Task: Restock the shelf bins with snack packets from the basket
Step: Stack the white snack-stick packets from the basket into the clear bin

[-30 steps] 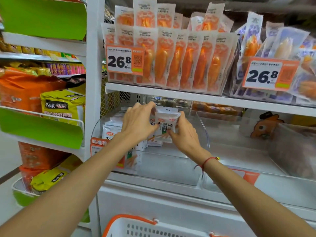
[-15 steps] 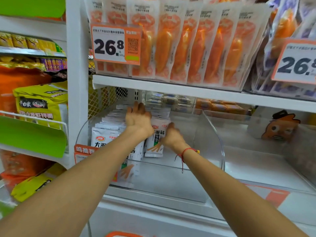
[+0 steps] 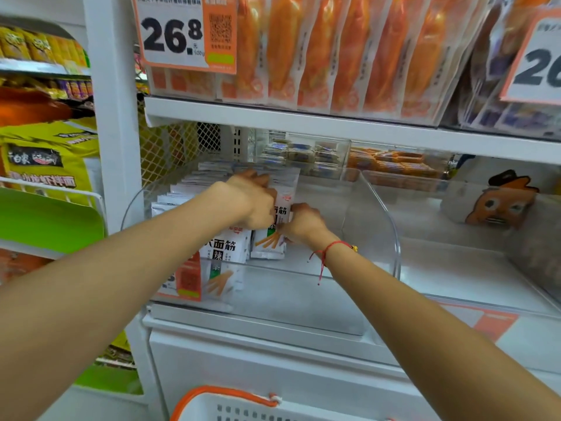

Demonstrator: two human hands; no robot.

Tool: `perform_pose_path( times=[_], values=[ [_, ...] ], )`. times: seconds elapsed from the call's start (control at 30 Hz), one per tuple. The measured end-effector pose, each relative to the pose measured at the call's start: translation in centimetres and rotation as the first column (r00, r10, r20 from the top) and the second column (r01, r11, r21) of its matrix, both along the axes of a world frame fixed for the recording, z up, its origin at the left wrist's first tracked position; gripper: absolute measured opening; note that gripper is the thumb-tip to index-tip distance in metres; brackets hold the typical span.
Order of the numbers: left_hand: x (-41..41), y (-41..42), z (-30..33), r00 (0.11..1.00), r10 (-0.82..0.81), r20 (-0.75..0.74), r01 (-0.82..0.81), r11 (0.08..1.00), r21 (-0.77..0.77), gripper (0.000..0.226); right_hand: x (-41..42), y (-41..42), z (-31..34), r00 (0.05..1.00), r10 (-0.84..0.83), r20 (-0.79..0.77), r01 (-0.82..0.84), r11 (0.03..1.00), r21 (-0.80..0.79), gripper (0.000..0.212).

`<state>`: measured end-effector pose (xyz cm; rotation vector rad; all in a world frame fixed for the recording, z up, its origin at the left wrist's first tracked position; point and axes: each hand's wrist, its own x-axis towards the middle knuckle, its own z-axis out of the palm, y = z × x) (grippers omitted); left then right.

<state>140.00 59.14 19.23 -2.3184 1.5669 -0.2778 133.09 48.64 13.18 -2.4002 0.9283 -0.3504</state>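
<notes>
Head view: a clear bin (image 3: 385,214) sits on the lower shelf (image 3: 273,338), under an upper shelf (image 3: 303,121) crowded with orange pouches (image 3: 343,53). Two price tags show: one (image 3: 185,31) at upper left reading 26.8, another (image 3: 537,62) cut off by the right edge. Behind the bin stand two smaller clear boxes, one (image 3: 303,153) of bluish packs and one (image 3: 394,165) of orange packs. An orange cartoon sticker (image 3: 501,202) is on the right. Yellow bags (image 3: 45,159) fill the rack to the left. At the bottom edge the white basket (image 3: 252,408) with its orange handle is partly in view.

White snack packets (image 3: 182,192) stand in a row along the bin's left side; the left forearm covers much of the row, so the number cannot be told. One packet (image 3: 270,241) stands upright beside that row, between the two hands.

Both arms reach forward into the bin. The left hand (image 3: 252,202), back of hand up, has its fingers curled over the packet's top. The right hand (image 3: 303,220), with a red cord bracelet (image 3: 328,250) on the wrist, pinches the packet's right edge.
</notes>
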Motion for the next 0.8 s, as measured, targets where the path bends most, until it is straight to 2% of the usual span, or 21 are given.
perform_pose_path(
  times=[0.1, 0.2, 0.33, 0.4, 0.5, 0.6, 0.8],
  values=[
    [0.2, -0.4, -0.3, 0.997, 0.067, -0.033, -0.065, 0.996, 0.067, 0.05, -0.1, 0.6, -0.1, 0.997, 0.066, -0.051, -0.07, 0.994, -0.085, 0.033],
    [0.6, -0.5, -0.5, 0.994, 0.102, -0.051, -0.096, 0.99, 0.108, 0.052, -0.5, 1.1, 0.1, 0.988, 0.113, -0.102, -0.12, 0.991, -0.063, 0.042],
    [-0.2, -0.3, 0.3, 0.986, 0.163, -0.043, -0.157, 0.981, 0.117, 0.055, -1.2, 1.3, 1.1, 0.989, 0.046, -0.141, -0.061, 0.993, -0.103, 0.059],
    [-0.8, 0.0, 0.8, 0.986, 0.166, -0.032, -0.161, 0.98, 0.114, 0.054, -1.8, 1.3, 1.8, 0.99, 0.025, -0.142, -0.049, 0.985, -0.167, 0.052],
    [-1.3, 0.3, 1.4, 0.987, 0.162, -0.007, -0.16, 0.979, 0.122, 0.055, -2.4, 1.5, 2.0, 0.932, 0.153, -0.328, -0.221, 0.958, -0.183, 0.037],
    [-1.6, 0.5, 1.8, 0.987, 0.155, 0.039, -0.158, 0.981, 0.112, 0.056, -2.9, 1.3, 1.6, 0.878, 0.258, -0.403, -0.329, 0.937, -0.119, 0.041],
    [-1.2, 0.4, 1.4, 0.986, 0.16, 0.053, -0.166, 0.978, 0.124, 0.055, -2.6, 1.5, 1.5, 0.847, 0.231, -0.479, -0.367, 0.906, -0.212, 0.043]
  ],
)
